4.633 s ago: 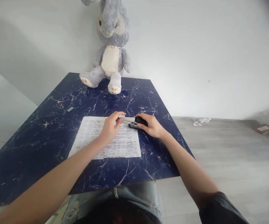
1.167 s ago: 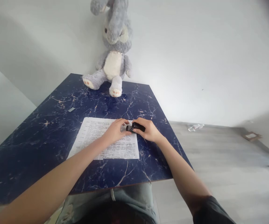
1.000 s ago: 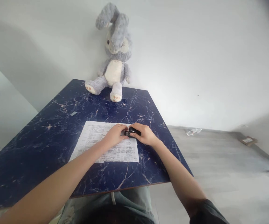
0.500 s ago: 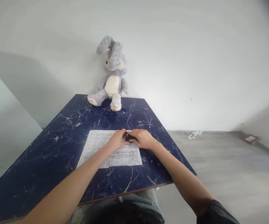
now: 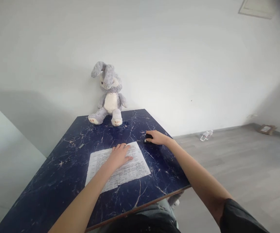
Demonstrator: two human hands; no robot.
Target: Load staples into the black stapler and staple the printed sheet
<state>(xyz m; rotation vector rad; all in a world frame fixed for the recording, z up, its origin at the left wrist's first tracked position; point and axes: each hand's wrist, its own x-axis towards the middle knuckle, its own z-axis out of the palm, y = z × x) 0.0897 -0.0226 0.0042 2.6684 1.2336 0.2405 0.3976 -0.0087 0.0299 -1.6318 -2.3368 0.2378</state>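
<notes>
A printed sheet of paper lies on the dark blue marbled table. My left hand rests flat on the upper part of the sheet, fingers stretched out. My right hand is to the right of the sheet, closed over a small black stapler that sits on the table beside the paper's top right corner.
A grey and white plush rabbit sits against the wall at the table's far edge. A small grey strip lies on the table's left part. On the floor to the right lie a plastic bottle and a flat cardboard piece.
My right hand has carried the stapler off the paper's corner to the table beside it. My left hand has drawn back and flattened on the sheet. The camera has tilted up.
</notes>
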